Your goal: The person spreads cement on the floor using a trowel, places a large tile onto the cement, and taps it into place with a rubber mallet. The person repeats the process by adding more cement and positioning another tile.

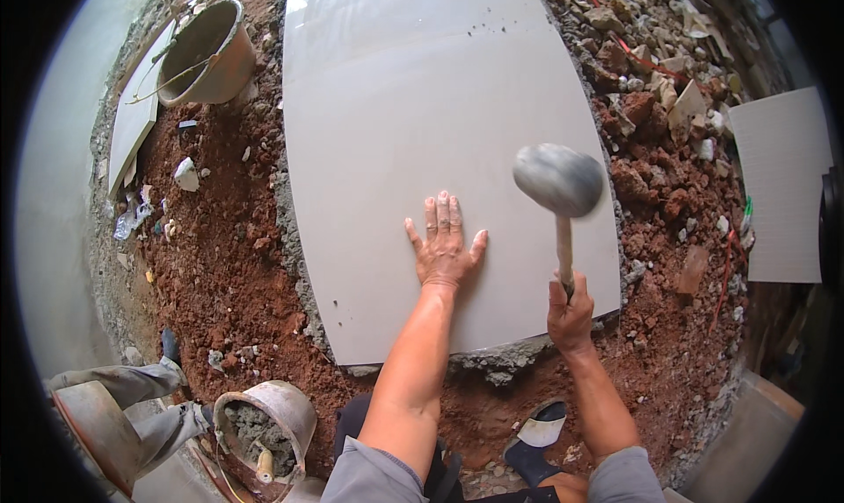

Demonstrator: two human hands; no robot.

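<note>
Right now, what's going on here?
A person's left hand is spread flat on a large, pale, glossy rectangular tile. Their right hand grips a mallet with a rounded grey-black head and pale handle; the head is blurred, over the tile's right side. Rough grey mortar shows along the tile's edges, with loose red soil around. A whitish round bucket of grey mix sits lower left.
</note>
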